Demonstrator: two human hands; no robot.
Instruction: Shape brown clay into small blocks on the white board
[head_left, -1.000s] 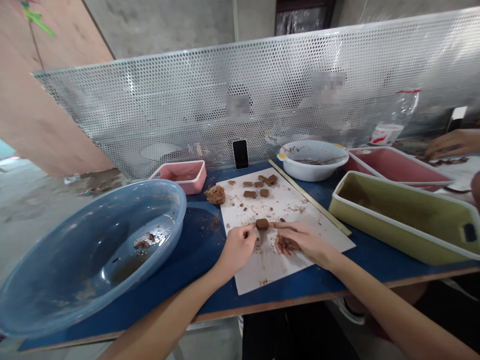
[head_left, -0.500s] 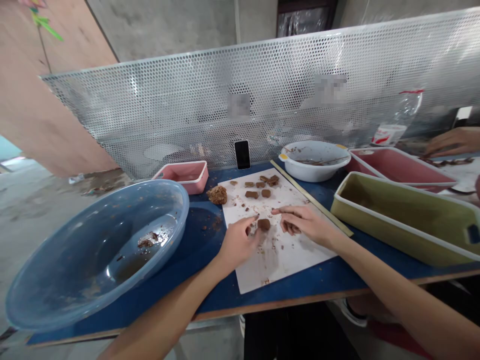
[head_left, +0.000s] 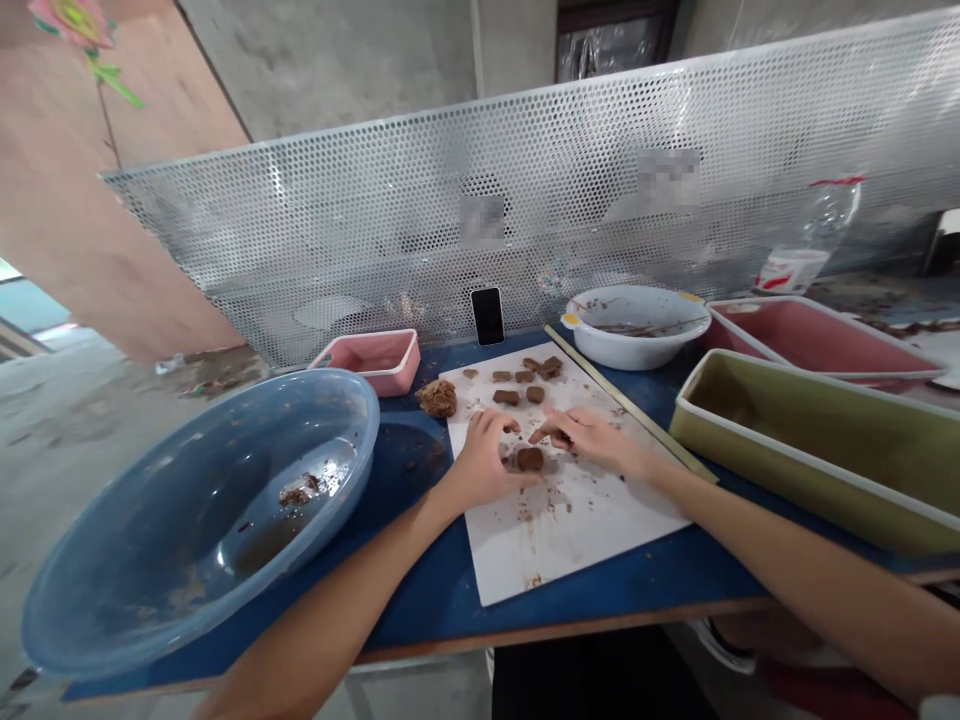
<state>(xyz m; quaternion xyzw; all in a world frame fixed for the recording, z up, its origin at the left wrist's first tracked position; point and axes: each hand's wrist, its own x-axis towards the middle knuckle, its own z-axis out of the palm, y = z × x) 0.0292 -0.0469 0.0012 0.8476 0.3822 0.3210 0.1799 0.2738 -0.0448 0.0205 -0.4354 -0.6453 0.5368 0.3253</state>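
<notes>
On a white board [head_left: 510,560] lies a small brown clay block [head_left: 530,459]. My left hand [head_left: 487,465] curves round its left side with thumb and fingers spread; whether it touches the block I cannot tell. Just beyond the block's right side is my right hand [head_left: 589,438], its index finger stretched out and the other fingers partly curled, with nothing seen in it. Several more small clay pieces [head_left: 506,397] lie in rows farther up the board. A rough clay lump [head_left: 438,398] sits at the board's left edge. Clay crumbs are scattered about both hands.
A large blue basin [head_left: 187,480] stands left, a small pink tub [head_left: 382,370] behind it. A phone [head_left: 489,316] leans on the perforated metal panel [head_left: 360,220]. Rightward are a flat strip [head_left: 637,405], a white basin [head_left: 637,350], a pink trough [head_left: 825,345] and a green trough [head_left: 795,450].
My left hand's fingers have spread and moved up round the block. My right hand has shifted left, closer to it. The other person's hand at far right has left the view.
</notes>
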